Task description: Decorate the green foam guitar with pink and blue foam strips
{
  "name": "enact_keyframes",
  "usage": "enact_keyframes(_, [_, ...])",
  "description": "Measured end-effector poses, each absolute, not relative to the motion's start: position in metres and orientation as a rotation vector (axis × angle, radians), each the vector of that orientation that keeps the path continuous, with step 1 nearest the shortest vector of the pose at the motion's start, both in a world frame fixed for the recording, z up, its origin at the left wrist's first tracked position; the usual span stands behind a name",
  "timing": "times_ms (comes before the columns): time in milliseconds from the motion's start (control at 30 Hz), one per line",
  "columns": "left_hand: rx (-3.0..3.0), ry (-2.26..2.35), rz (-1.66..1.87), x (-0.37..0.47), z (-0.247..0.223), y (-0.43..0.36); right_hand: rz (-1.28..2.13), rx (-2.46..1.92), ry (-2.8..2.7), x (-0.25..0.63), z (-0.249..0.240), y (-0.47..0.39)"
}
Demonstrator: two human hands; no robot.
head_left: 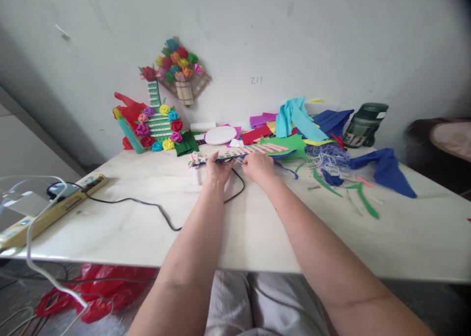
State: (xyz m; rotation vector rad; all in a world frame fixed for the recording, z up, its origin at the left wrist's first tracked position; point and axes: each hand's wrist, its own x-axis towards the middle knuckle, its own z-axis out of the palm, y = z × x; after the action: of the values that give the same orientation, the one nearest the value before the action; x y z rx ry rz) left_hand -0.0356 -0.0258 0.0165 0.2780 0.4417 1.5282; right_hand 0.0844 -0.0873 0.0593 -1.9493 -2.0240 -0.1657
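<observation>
A flat green craft panel [283, 152] with a blue underside and rows of pink strips is held above the table, tilted nearly edge-on to me. My left hand [218, 169] grips its near edge, thumb on top and fingers beneath. Close beside it, my right hand [258, 167] is closed at the same edge, its fingers pinched near a thin pale tip; what they hold is too small to make out. A black cord [162, 209] runs across the table and passes under the panel near my left hand. Its end is hidden.
A yellow power strip [79, 198] lies at the left. Behind stand a flower-trimmed green guitar craft [160, 122] and a glue bottle [130, 134]. Coloured cloth [296, 117], tangled yarn [329, 159], green scraps [366, 203] and a dark bottle [366, 125] occupy the right.
</observation>
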Motion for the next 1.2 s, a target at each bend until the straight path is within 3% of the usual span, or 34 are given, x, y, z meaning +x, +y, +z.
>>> enact_keyframes(1200, [0.290, 0.451, 1.514, -0.0358, 0.0178, -0.0275, -0.201, -1.925, -2.065, 0.0881, 0.0619, -0.0908])
